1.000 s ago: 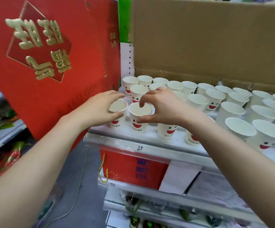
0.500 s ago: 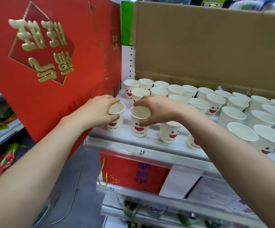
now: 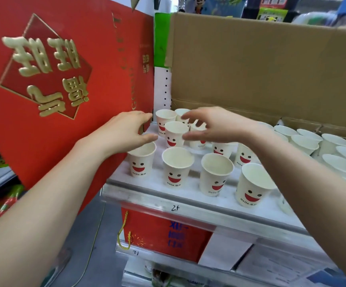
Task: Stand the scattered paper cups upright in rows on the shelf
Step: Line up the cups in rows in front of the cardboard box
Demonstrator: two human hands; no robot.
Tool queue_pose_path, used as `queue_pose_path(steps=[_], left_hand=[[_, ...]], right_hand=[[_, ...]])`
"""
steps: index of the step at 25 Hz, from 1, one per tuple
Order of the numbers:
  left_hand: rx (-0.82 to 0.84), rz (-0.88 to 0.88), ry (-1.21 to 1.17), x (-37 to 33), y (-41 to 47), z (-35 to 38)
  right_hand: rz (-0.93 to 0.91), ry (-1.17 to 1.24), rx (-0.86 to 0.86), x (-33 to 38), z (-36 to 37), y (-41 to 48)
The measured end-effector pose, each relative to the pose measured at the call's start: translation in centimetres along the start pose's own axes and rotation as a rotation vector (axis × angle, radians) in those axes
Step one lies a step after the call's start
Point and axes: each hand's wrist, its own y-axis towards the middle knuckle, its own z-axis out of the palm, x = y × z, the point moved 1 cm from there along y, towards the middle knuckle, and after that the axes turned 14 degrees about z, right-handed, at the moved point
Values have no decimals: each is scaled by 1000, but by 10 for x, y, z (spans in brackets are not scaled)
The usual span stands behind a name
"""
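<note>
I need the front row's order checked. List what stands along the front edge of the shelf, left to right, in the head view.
Cup under the left hand → cup with the smile facing out → third cup → fourth cup. All four stand upright on the shelf.

Both forearms are bare, with no sleeves, and the left hand (image 3: 124,131) and right hand (image 3: 215,126) ungloved.

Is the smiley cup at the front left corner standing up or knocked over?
Standing up. The front-left cup sits on the shelf with its open rim upward and its smiley face upright.
</note>
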Motion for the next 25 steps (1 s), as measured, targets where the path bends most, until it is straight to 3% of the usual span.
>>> queue_pose_path(steps=[3,10,19,25], left_hand=[[8,75,28,4,44,1],[239,80,9,3,117,36],[292,32,2,33,112,44],[266,95,-72,4,124,50]], right_hand=[[61,-216,-113,-27,-16,25],[142,-329,23,-51,-2,65],[127,-311,96,-54,17,93],[69,-246,91,-49,24,97]])
